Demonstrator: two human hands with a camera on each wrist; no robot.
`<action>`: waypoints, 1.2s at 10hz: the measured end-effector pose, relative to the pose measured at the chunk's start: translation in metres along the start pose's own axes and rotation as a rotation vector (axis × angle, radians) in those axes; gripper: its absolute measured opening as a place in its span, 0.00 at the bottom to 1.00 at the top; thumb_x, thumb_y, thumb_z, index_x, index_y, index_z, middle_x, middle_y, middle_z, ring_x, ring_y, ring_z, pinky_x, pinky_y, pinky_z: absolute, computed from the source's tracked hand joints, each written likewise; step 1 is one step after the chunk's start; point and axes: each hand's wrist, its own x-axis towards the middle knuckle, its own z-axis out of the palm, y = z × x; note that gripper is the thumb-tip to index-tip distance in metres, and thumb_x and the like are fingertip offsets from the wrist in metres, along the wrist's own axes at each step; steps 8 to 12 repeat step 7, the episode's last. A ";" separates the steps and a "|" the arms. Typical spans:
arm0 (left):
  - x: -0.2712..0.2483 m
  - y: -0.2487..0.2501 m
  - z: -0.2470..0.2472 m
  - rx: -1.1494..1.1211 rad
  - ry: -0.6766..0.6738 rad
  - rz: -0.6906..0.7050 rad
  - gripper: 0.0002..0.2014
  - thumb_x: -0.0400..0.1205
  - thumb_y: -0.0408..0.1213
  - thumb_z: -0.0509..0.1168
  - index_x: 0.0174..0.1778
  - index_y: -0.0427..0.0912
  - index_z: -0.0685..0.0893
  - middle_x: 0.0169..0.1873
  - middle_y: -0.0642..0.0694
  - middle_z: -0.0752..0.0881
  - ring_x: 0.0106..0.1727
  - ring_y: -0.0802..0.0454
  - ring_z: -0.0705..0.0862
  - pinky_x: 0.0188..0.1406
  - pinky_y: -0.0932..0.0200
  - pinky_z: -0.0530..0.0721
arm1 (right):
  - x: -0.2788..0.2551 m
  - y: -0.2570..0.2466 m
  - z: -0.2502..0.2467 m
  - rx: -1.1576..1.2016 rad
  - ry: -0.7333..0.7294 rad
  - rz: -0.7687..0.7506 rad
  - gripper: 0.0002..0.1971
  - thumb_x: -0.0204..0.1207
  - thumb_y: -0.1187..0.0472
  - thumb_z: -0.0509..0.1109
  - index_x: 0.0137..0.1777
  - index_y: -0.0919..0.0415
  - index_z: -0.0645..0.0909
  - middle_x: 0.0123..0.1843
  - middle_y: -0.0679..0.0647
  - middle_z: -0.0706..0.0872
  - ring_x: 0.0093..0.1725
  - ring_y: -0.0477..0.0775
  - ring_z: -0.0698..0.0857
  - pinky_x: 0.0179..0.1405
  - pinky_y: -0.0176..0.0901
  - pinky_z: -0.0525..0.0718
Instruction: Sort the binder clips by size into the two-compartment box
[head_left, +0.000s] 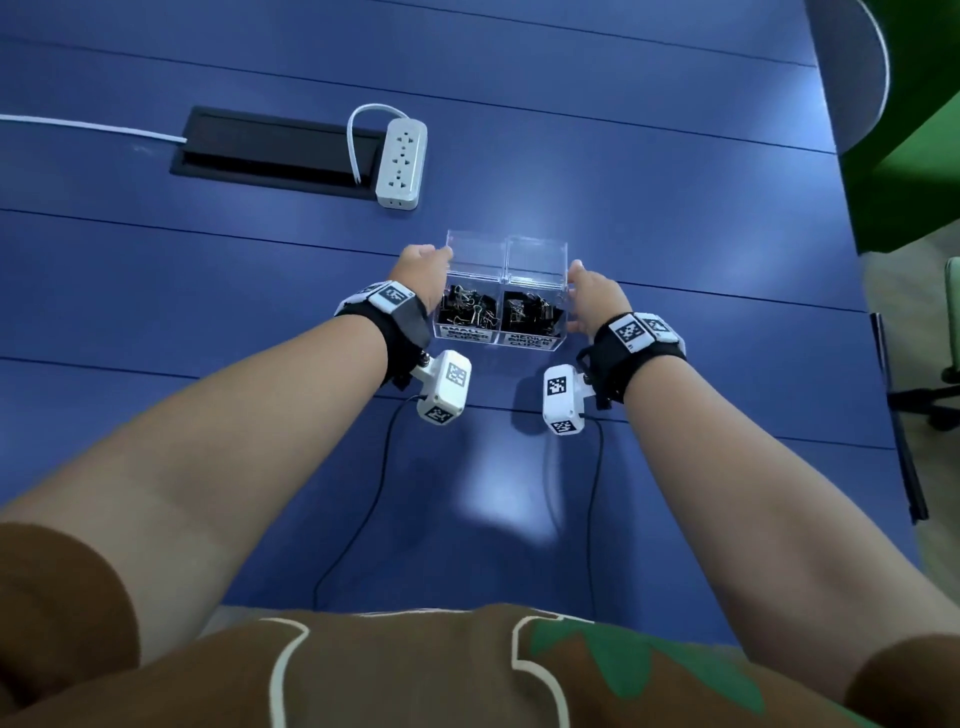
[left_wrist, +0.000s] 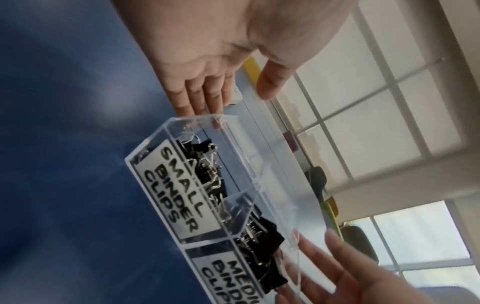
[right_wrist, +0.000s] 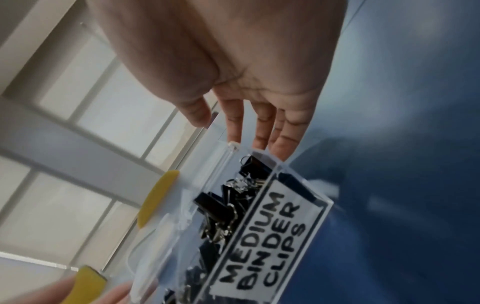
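Observation:
A clear two-compartment box (head_left: 498, 339) stands on the blue table with both its lids (head_left: 506, 254) tipped up and back. The left compartment, labelled SMALL BINDER CLIPS (left_wrist: 179, 185), holds several small black clips (head_left: 467, 310). The right one, labelled MEDIUM BINDER CLIPS (right_wrist: 270, 236), holds several larger black clips (head_left: 532, 314). My left hand (head_left: 434, 260) is at the box's left side, fingers (left_wrist: 205, 96) straight against the lid's edge. At the right side my right hand (head_left: 582, 283) mirrors it, its straight fingers (right_wrist: 259, 127) by the lid's corner. Neither hand holds a clip.
A white power strip (head_left: 401, 163) lies beside a black cable slot (head_left: 275, 150) at the far left. The table's right edge (head_left: 852, 260) runs close to my right arm, with a chair (head_left: 862, 67) beyond it. Black camera cables (head_left: 363, 519) trail towards my body.

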 end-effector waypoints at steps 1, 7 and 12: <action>0.001 -0.005 -0.004 -0.127 0.068 -0.024 0.05 0.83 0.40 0.54 0.47 0.48 0.75 0.37 0.51 0.84 0.36 0.53 0.78 0.49 0.52 0.81 | -0.004 0.003 -0.002 0.169 -0.009 0.016 0.19 0.84 0.47 0.49 0.54 0.52 0.80 0.61 0.56 0.79 0.59 0.57 0.79 0.41 0.47 0.82; -0.030 -0.038 -0.016 0.292 0.091 0.115 0.18 0.83 0.45 0.63 0.65 0.40 0.79 0.57 0.44 0.84 0.51 0.48 0.82 0.49 0.62 0.74 | -0.034 0.048 0.010 -0.230 0.141 -0.324 0.08 0.79 0.52 0.65 0.44 0.55 0.72 0.57 0.56 0.80 0.51 0.53 0.78 0.48 0.43 0.73; -0.030 -0.038 -0.016 0.292 0.091 0.115 0.18 0.83 0.45 0.63 0.65 0.40 0.79 0.57 0.44 0.84 0.51 0.48 0.82 0.49 0.62 0.74 | -0.034 0.048 0.010 -0.230 0.141 -0.324 0.08 0.79 0.52 0.65 0.44 0.55 0.72 0.57 0.56 0.80 0.51 0.53 0.78 0.48 0.43 0.73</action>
